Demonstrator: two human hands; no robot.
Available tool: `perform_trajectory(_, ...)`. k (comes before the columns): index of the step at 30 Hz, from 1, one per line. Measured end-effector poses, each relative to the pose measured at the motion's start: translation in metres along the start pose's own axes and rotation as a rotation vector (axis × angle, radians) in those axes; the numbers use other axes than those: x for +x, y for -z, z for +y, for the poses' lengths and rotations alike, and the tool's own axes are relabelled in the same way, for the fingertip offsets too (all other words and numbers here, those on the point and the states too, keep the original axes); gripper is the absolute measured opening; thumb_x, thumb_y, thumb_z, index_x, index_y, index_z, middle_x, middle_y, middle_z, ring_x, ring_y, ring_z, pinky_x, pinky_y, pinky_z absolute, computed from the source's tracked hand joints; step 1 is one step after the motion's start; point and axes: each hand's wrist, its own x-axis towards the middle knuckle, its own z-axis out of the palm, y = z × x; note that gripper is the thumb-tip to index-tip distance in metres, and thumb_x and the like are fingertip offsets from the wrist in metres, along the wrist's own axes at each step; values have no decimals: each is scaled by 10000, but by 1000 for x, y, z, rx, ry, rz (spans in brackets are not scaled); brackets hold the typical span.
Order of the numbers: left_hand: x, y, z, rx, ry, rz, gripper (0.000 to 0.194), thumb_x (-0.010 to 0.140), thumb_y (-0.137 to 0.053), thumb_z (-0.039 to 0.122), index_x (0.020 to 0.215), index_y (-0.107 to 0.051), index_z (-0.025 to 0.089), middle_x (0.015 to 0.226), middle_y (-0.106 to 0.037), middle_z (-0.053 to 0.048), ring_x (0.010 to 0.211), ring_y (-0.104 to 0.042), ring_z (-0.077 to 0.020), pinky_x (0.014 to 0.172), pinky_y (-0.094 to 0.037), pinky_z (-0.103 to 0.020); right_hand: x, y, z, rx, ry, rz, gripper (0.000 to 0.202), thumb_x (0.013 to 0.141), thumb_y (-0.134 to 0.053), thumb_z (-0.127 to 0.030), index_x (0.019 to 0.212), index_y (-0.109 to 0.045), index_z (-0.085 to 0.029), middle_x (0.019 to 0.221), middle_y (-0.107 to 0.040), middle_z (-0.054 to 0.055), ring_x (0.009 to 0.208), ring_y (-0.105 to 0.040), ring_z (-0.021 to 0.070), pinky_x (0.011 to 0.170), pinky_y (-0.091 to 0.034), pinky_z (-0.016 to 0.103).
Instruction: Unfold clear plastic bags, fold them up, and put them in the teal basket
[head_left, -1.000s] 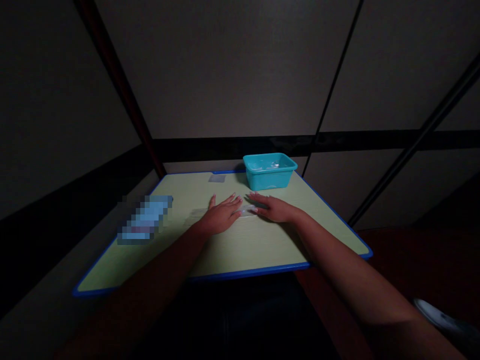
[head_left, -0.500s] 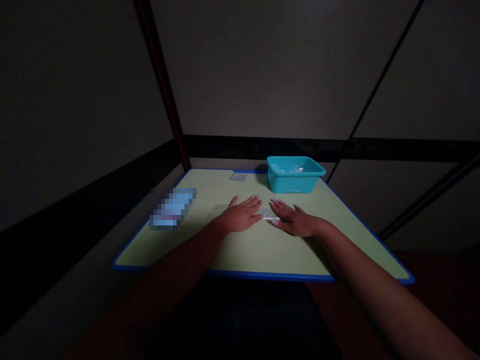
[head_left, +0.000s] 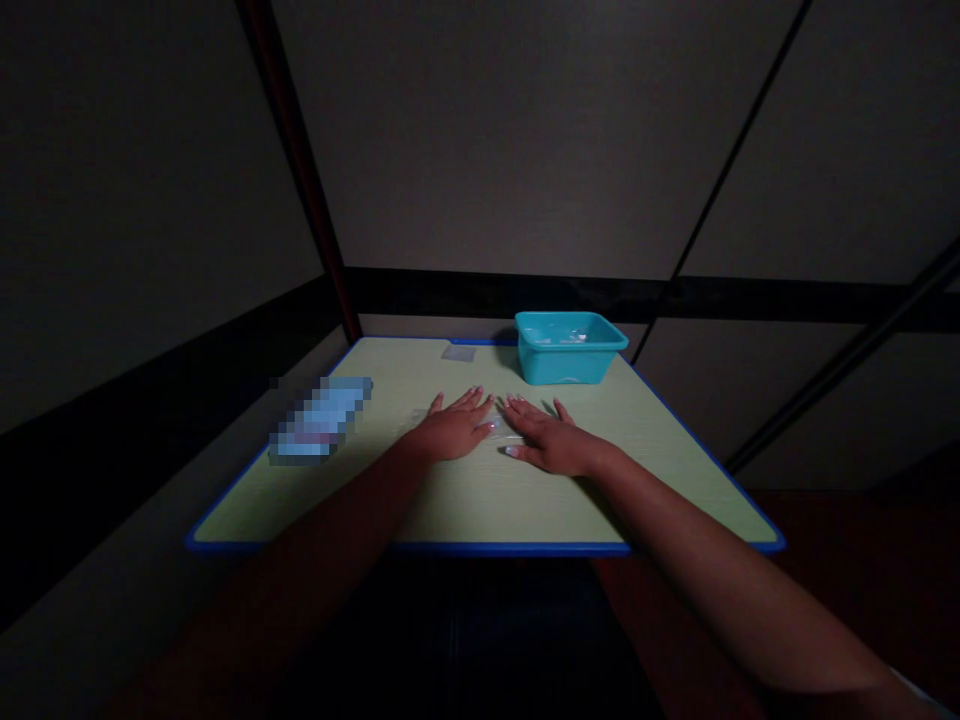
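A clear, thin plastic piece [head_left: 509,430] lies flat near the middle of the table, partly covered by both hands. My left hand [head_left: 455,428] rests on its left part, palm down, with the fingers spread. Over its right part, my right hand [head_left: 550,437] also lies palm down, fingers apart. A narrow gap separates the two hands, and the plastic shows through it. How far the plastic reaches under the palms is hidden.
The pale yellow table [head_left: 480,510] has a blue rim. A turquoise basket [head_left: 566,364] with clear plastic inside stands at the back right. A small greyish flat piece [head_left: 459,353] lies at the back edge. A pixelated, phone-like object [head_left: 322,420] is at the left.
The view has shifted, so the table and basket appear farther left. My right hand has come closer to my left hand, narrowing the gap over the plastic.
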Motion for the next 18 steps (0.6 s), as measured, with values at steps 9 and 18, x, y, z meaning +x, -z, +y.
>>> perform_trajectory(9, 4, -4, -2, -36, 2, 95, 548, 906, -253, 513, 1400, -294, 278, 1505, -199, -71, 1377, -176, -235, 1051, -106, -592, 0, -1, 2, -4, -102, -25, 687, 896, -186, -573, 1462, -30, -218, 1514, -14, 42, 1390, -14, 237, 1057, -23, 591)
perform_trajectory(18, 8, 15, -52, -124, 279, 554, 283, 849, -437, 355, 772, -631, 163, 777, -614, -80, 833, -561, -219, 775, -435, -321, -2, 3, 13, -15, -169, -69, 691, 891, -166, -573, 1460, 1, -219, 1512, 22, 28, 1389, 12, 232, 1052, -37, 602)
